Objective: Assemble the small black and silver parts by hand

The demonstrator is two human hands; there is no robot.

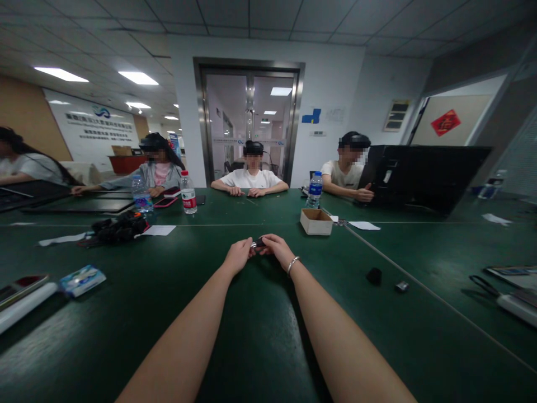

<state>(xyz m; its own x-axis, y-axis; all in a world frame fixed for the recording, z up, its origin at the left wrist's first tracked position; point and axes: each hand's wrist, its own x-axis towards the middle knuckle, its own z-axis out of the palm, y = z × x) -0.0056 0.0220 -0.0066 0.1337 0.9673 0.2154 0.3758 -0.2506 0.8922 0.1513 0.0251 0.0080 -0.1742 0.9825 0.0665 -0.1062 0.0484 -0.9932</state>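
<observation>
My left hand (238, 254) and my right hand (277, 250) meet over the dark green table (260, 336), arms stretched forward. Both are closed around a small dark object with a metallic part (257, 244), held between the fingertips. I cannot make out what the object is. A thin bracelet circles my right wrist. A small open cardboard box (316, 221) stands just beyond my right hand. A small black piece (373, 275) and a tiny metallic piece (401, 286) lie to the right on the table.
Several people wearing headsets sit along the far and left sides. Water bottles (188, 193) (314, 190), phones, a black bundle (119, 228) and paper slips lie ahead. A tissue pack (81, 280) lies at left, a black laptop (423, 173) at right.
</observation>
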